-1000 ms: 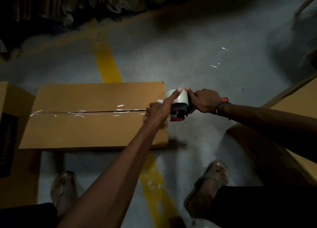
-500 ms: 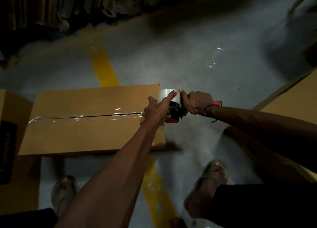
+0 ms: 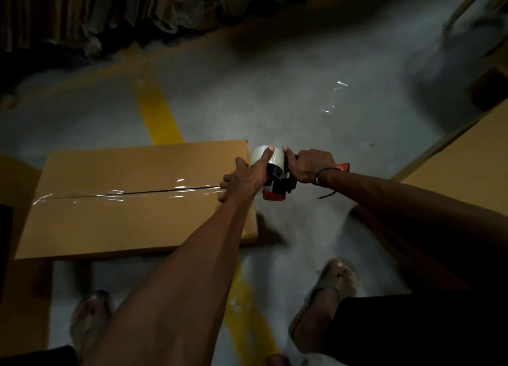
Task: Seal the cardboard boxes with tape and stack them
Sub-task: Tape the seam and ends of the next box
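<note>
At the right end of the flat brown cardboard box point(image 3: 132, 200), the right hand point(image 3: 310, 166) gripped the red tape dispenser point(image 3: 275, 184) while the left hand point(image 3: 244, 178) pressed an extended finger on its clear roll, so a crooked tear risked lifting the tape.

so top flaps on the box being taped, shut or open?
Shut. The cardboard box flaps lie flat, meeting at a dark centre seam with clear tape along it up to the left hand at the tape dispenser.
</note>
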